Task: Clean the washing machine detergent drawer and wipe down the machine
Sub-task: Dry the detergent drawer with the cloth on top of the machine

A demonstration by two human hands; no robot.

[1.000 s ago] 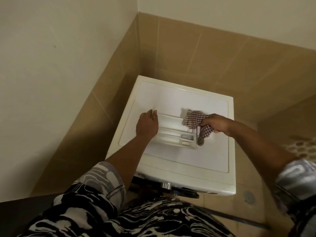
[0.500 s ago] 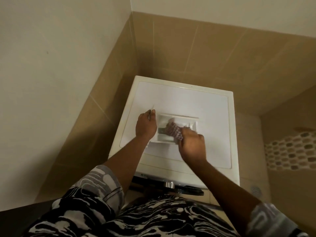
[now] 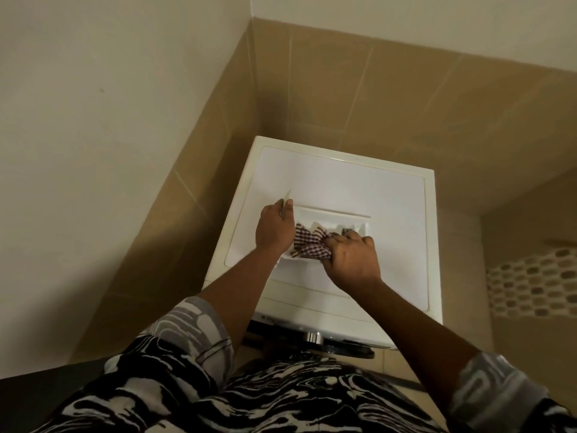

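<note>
One detergent drawer (image 3: 331, 217) lies on top of one washing machine (image 3: 343, 179), worked by two hands and one checked cloth (image 3: 307, 245).
The left hand (image 3: 274, 228) curls its fingers round the drawer's left end. The right hand (image 3: 352, 260) grips the bunched cloth inside the drawer. Cloth and hands hide most compartments, so they cannot be counted. Only a dark strip of the machine's front shows.
</note>
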